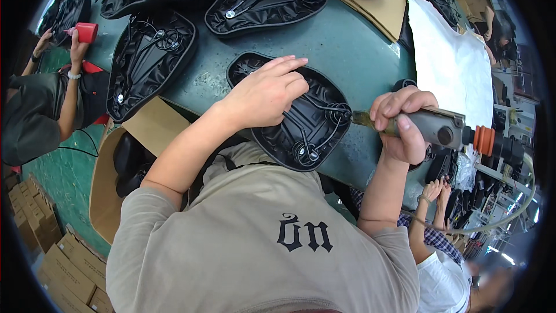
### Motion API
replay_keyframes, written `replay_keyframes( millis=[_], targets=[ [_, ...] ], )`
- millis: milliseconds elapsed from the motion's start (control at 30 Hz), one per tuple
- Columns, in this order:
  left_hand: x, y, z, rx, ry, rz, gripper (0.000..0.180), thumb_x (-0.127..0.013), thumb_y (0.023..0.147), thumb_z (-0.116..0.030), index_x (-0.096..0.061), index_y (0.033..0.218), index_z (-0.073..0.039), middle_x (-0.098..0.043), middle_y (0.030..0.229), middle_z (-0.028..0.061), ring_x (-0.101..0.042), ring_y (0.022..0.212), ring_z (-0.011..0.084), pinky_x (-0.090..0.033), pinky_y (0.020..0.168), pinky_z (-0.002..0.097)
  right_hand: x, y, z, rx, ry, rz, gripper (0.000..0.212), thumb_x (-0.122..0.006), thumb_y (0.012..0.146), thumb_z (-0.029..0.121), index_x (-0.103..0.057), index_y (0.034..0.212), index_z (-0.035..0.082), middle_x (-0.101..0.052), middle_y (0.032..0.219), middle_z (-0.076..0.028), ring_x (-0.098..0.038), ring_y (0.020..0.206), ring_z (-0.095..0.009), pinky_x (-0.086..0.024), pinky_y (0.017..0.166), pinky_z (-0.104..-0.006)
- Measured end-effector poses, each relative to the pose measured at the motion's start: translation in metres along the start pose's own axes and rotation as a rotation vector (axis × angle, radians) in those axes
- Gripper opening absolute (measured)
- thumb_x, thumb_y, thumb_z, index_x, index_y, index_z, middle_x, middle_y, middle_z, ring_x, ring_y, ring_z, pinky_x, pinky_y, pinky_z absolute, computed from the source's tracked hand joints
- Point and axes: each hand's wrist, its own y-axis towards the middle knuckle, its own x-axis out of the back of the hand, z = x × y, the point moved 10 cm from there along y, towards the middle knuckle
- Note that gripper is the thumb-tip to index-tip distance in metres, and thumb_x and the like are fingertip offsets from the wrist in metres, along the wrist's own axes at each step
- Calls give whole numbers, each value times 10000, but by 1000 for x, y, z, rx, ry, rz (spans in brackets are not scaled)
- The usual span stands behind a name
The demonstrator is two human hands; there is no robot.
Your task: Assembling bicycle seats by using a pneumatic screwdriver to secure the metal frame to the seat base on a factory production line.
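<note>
- stacked brown cardboard boxes (55,255), lower left on the floor
- open brown cardboard box (107,191) beside the table, dark items inside
- flat cardboard sheets (382,6), top of table

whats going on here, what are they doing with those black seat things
A person stands at a green table with a black saddle lying underside up. The left hand presses down on it, while the right hand holds a power driver, its tip at the coiled spring on the saddle's edge. More saddles lie upside down across the table. On the left, a co-worker's hand holds a red tool.
</note>
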Motion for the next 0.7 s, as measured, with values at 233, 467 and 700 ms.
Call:
replay_keyframes(
  millis=[233,467,700],
  targets=[
    [3,-4,-2,-66,65,-12,249,-672,724,11,-628,964,-38,-705,1097,130,-570,1366,341,-414,1213,488,-4,-1,-6,-44,-138,-127,351,-586,861,53,-555,1203,-19,-591,1036,-225,-605,641,-220,-525,674,-424],
    [36,-58,-15,117,109,-249,343,-677,675,5,-646,1015,-29,-708,1093,145,-589,1338,383,-442,1174,526,18,-14,83,162,-184,-85,399,-572,917,64,-556,1302,-36,-594,1147,-265,-629,727,-226,-529,737,-433],
    [92,-310,-17,868,329,-699,334,-614,824,101,-667,1128,-27,-697,1204,178,-593,1328,437,-498,1055,483,173,-101,16,-403,-514,-793,398,-597,958,47,-592,1345,-43,-689,869,-153,-628,636,-183,-558,623,-343]
  ],
)
